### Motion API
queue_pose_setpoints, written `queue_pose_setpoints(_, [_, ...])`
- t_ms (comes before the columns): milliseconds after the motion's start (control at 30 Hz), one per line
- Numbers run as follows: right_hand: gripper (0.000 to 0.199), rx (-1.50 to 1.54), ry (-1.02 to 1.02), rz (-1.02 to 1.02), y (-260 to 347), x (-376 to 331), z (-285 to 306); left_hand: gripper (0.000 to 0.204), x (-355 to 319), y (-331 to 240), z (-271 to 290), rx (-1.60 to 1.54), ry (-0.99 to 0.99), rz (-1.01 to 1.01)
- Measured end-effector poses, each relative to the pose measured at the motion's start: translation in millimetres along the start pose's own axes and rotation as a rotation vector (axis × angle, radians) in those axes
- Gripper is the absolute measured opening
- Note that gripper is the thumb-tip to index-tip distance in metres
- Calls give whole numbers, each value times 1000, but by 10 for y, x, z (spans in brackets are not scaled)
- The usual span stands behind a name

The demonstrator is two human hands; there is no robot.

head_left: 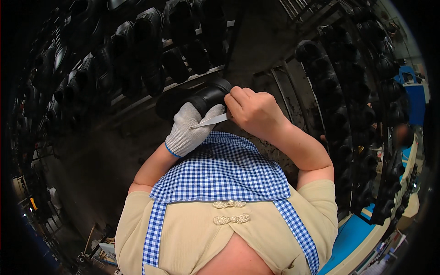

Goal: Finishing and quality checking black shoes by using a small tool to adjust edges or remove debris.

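My left hand (188,130), in a whitish knit glove with a blue cuff edge, grips a black shoe (208,97) from its near side. The shoe lies sideways, its one end toward the left rack and the other by my right fingers. My bare right hand (250,107) is closed at the shoe's right end. From under its fingers a pale, flat, pointed knife blade (215,120) sticks out leftward across the glove. The knife's handle is hidden in my fist. Whether the blade touches the shoe, I cannot tell.
Racks full of black shoes (149,73) stand ahead and to the left. Another tall rack of black shoes (337,91) is close on my right. Beyond it runs a bench with a blue surface (353,240). A blue checked apron (215,167) covers my front.
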State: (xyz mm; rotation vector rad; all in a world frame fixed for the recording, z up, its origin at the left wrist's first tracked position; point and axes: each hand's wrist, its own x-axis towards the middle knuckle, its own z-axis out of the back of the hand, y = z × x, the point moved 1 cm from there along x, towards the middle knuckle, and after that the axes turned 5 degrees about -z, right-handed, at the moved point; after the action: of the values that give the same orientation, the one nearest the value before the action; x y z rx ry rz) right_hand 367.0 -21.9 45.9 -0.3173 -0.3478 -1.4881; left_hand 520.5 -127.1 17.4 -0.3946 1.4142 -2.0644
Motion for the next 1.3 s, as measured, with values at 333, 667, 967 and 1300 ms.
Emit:
queue_pose_setpoints(333, [24,637,-158,-137,-162,24,-95,33,-34,11,115,-72,90,-213])
queue_pose_setpoints(667, [17,960,284,-739,-471,-721,-406,29,98,-309,182,-339,-44,64])
queue_pose_setpoints(967, [58,1663,-35,-879,-330,-812,-278,31,314,-459,-228,126,309,-726])
queue_pose_setpoints(1300, [90,2151,-167,-1036,-290,-1276,-703,46,361,-532,159,-301,339,-703])
